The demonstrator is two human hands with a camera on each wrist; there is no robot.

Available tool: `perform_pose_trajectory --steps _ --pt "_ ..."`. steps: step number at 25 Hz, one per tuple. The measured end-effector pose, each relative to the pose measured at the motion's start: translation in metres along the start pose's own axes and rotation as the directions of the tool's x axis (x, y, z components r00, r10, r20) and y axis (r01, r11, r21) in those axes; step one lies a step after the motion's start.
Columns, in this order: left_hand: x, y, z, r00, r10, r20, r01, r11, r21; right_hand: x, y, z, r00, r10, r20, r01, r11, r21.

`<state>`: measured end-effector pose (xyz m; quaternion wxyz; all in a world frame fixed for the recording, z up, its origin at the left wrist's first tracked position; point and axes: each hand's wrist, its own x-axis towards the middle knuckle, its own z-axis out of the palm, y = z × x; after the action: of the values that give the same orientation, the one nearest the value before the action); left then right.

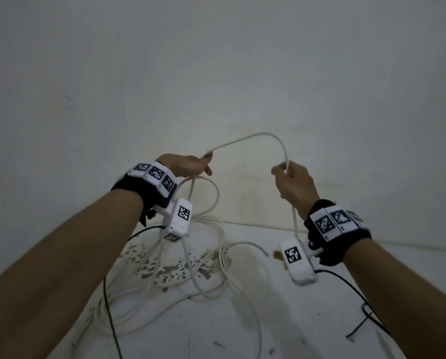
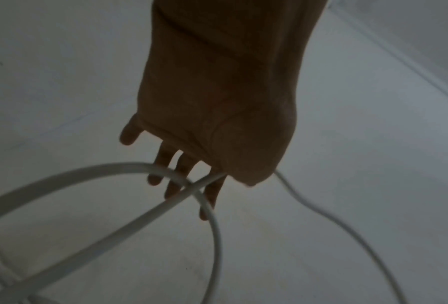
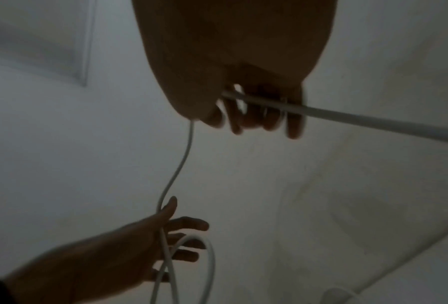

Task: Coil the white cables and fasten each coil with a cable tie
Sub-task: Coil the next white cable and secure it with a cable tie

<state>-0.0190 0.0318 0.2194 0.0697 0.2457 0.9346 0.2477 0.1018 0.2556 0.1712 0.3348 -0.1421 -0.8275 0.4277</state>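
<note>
A white cable (image 1: pixel 255 137) arcs in the air between my two hands in the head view. My left hand (image 1: pixel 190 168) pinches it under the thumb, the other fingers held nearly straight (image 2: pixel 170 164). A loop of the cable (image 1: pixel 218 195) hangs from that hand, and the loop (image 2: pixel 113 167) crosses itself by the fingertips. My right hand (image 1: pixel 293 182) grips the cable with curled fingers (image 3: pixel 243 115); the cable (image 3: pixel 373 121) runs out past them and down toward the floor. My left hand (image 3: pixel 145 236) shows low in the right wrist view. No cable tie is visible.
More white cable lies tangled on the white floor (image 1: pixel 223 260), with a free end (image 1: pixel 266 253) near the wall. A stained patch (image 1: pixel 170 268) marks the floor under it. Thin black wires (image 1: pixel 108 307) (image 1: pixel 346 281) trail from my wrist cameras. Bare white walls meet in a corner (image 1: pixel 123 112).
</note>
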Motion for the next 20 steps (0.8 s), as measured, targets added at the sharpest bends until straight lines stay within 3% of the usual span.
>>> perform_pose_trajectory --steps 1,3,5,6,8,9,10,12,13,15,17,18,20 --pt "0.001 0.0 -0.005 1.0 -0.008 -0.008 0.008 0.999 0.05 -0.002 0.006 0.0 0.991 0.074 0.111 -0.055 0.984 -0.168" --pt "0.005 0.001 -0.008 0.983 0.072 -0.169 -0.065 0.997 0.044 -0.01 0.001 0.0 0.977 0.142 0.159 -0.087 0.947 -0.31" --pt "0.005 0.009 -0.002 0.927 0.176 -0.332 -0.19 0.982 -0.01 -0.015 -0.016 0.008 0.993 -0.097 0.06 0.112 0.928 -0.356" --pt "0.004 0.015 0.002 0.9 0.25 -0.357 -0.266 0.964 0.005 -0.016 -0.027 0.015 0.966 -0.249 0.069 0.253 0.861 -0.441" --pt "0.002 0.024 0.011 0.842 0.388 -0.374 -0.4 0.915 0.049 -0.013 -0.047 0.026 0.884 -0.38 0.27 0.467 0.705 -0.533" --pt "0.0 0.025 0.014 0.813 0.425 -0.398 -0.447 0.894 0.042 -0.011 -0.055 0.03 0.851 -0.379 0.364 0.522 0.683 -0.511" --pt "-0.001 0.022 0.015 0.787 0.442 -0.43 -0.478 0.878 0.027 -0.007 -0.062 0.033 0.837 -0.363 0.409 0.532 0.717 -0.451" --pt "-0.003 0.007 0.022 0.785 0.382 -0.489 -0.461 0.886 -0.048 -0.003 -0.079 0.032 0.841 -0.345 0.417 0.486 0.821 -0.301" --pt "-0.004 -0.003 0.028 0.801 0.325 -0.504 -0.428 0.898 -0.1 0.003 -0.087 0.03 0.854 -0.366 0.37 0.468 0.851 -0.238" --pt "-0.002 -0.028 0.046 0.846 0.225 -0.483 -0.361 0.909 -0.209 0.021 -0.108 0.018 0.901 -0.427 0.079 0.431 0.902 -0.038" --pt "-0.001 -0.062 0.068 0.903 0.189 -0.385 -0.274 0.945 -0.18 0.04 -0.129 -0.007 0.922 -0.259 -0.289 0.344 0.889 0.302" --pt "-0.003 -0.078 0.077 0.927 0.164 -0.338 -0.231 0.958 -0.17 0.046 -0.135 -0.022 0.923 -0.126 -0.363 0.293 0.843 0.451" --pt "-0.002 -0.103 0.086 0.94 0.075 -0.334 -0.17 0.949 -0.266 0.05 -0.132 -0.045 0.94 0.014 -0.341 0.193 0.802 0.565"
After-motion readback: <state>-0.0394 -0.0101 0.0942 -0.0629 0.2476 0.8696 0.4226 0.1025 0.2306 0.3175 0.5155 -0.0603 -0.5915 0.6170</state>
